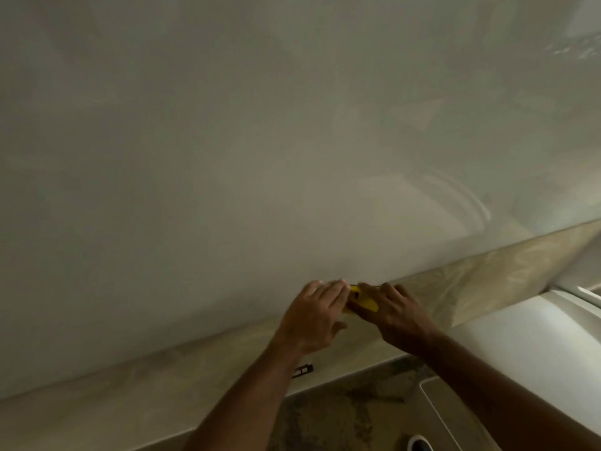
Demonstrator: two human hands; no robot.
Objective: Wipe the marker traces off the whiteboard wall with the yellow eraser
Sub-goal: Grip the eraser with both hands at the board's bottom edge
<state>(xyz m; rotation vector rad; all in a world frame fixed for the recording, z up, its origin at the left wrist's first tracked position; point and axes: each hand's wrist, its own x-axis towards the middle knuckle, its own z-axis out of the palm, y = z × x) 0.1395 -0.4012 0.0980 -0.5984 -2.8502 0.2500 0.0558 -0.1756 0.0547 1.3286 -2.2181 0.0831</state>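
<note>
Eraser (364, 299) between both hands (354, 312), low against the whiteboard wall (260, 141)

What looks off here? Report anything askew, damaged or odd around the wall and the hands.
Nothing is damaged or spilled. Both hands, the left hand and the right hand, hold the yellow eraser low against the whiteboard wall, near its beige lower border. No clear marker traces show there; the wall shows only faint smears and reflections.

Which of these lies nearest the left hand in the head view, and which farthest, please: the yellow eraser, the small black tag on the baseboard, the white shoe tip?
From the left hand:
1. Yellow eraser, touching its fingertips, just right.
2. Black tag, below, on the baseboard.
3. White shoe tip, bottom edge, right.
</note>
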